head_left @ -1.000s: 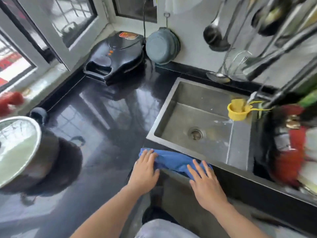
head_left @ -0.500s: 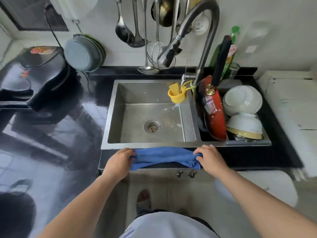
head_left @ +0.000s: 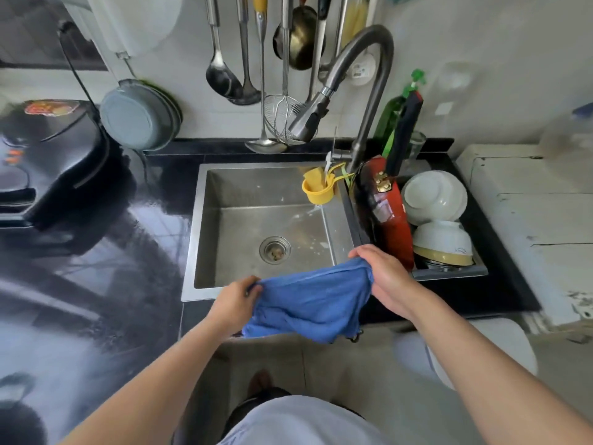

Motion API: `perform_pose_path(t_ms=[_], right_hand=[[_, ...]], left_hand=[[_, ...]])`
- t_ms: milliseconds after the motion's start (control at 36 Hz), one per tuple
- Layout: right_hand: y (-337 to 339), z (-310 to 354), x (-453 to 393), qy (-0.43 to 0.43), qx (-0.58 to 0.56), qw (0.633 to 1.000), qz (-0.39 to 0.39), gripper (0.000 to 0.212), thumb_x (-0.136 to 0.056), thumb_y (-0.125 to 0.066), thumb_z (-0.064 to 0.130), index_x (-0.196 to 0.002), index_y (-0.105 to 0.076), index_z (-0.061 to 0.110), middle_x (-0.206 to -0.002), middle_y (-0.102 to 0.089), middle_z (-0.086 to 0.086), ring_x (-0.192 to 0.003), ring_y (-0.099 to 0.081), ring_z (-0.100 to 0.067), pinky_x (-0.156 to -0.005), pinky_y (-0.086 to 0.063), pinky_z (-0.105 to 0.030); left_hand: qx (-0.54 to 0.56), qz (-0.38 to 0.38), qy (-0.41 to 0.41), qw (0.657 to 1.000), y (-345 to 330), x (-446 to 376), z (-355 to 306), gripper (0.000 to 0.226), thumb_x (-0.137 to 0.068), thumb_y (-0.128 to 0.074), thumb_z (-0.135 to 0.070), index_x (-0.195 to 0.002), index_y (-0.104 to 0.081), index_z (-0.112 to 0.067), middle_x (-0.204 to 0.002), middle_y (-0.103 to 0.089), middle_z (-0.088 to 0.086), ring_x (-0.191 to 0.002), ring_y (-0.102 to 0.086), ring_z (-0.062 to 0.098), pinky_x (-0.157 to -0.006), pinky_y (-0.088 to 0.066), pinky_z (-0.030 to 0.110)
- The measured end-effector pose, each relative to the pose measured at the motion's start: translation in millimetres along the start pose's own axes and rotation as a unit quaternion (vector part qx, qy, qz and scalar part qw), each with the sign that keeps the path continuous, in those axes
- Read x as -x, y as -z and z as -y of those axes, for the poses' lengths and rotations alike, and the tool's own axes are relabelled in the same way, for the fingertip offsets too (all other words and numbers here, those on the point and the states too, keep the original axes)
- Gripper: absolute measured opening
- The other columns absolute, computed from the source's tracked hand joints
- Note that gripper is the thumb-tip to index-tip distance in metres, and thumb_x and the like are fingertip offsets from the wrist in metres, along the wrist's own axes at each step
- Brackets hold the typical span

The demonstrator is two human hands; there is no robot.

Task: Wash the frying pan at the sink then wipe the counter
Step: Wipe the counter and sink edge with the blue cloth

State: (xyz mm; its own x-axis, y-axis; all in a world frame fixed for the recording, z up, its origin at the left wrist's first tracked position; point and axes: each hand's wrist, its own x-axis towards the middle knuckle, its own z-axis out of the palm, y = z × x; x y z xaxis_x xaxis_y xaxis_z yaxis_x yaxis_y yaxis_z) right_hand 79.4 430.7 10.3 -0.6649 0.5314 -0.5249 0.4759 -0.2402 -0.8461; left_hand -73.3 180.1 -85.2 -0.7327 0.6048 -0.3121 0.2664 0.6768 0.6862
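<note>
Left hand [head_left: 232, 301]: fingers curled, pinching the left corner of the blue cloth [head_left: 309, 305].
Right hand [head_left: 383, 277]: fingers clamped over the cloth's right corner, held slightly higher and farther back.
Blue cloth: stretched between both hands, long axis left to right, hanging over the front rim of the sink [head_left: 192, 226] and the counter [head_left: 96, 284] edge. Bare counter lies to the left, so the left hand is nearer it.
Sink: basin holds only water traces and a drain; a yellow cup [head_left: 316, 187] hangs at its back right corner.
Frying pan [head_left: 385, 216]: red, standing on edge in the drying rack [head_left: 449, 273] just right of the basin, handle up; judged already washed.
Drying rack: also holds two white bowls [head_left: 436, 216].
</note>
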Motion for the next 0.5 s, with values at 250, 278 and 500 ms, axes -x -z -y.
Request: perform_pose_path(t_ms=[250, 278, 500], right_hand=[[12.9, 23.8, 5.9, 0.124, 0.243, 0.961, 0.039, 0.012, -0.093, -0.069, 0.013, -0.101, -0.068, 0.022, -0.1, -0.071, -0.003, -0.094, -0.065, -0.016, -0.077, -0.048, -0.028], [14.5, 30.4, 6.1, 0.129, 0.239, 0.961, 0.046, 0.011, -0.094, -0.069, 0.014, -0.1, -0.071, 0.023, -0.099, -0.072, -0.001, -0.095, -0.066, -0.014, -0.078, -0.049, -0.027], [32.6, 79.6, 9.0, 0.086, 0.043, 0.988, 0.121, 0.024, -0.094, -0.062, 0.0, -0.115, -0.069, 0.006, -0.112, -0.072, -0.016, -0.101, -0.071, -0.02, -0.083, -0.057, -0.028]], left_hand=[[0.078, 0.024, -0.032, 0.996, 105.5, 9.2, -49.2, 0.03, -0.103, -0.052, -0.036, -0.08, -0.064, -0.021, -0.065, -0.053, -0.006, -0.059, -0.045, 0.006, -0.061, -0.037, 0.028], [0.1, 0.069, -0.027, 0.992, 109.1, 12.6, -54.7, 0.032, -0.102, -0.054, -0.041, -0.082, -0.066, -0.019, -0.068, -0.056, -0.006, -0.062, -0.049, 0.006, -0.064, -0.039, 0.028], [0.355, 0.314, 0.03, 0.88, 150.8, 23.1, -57.7, 0.045, -0.081, -0.074, -0.009, -0.122, -0.057, 0.0, -0.112, -0.065, 0.017, -0.097, -0.065, 0.03, -0.076, -0.055, 0.033]])
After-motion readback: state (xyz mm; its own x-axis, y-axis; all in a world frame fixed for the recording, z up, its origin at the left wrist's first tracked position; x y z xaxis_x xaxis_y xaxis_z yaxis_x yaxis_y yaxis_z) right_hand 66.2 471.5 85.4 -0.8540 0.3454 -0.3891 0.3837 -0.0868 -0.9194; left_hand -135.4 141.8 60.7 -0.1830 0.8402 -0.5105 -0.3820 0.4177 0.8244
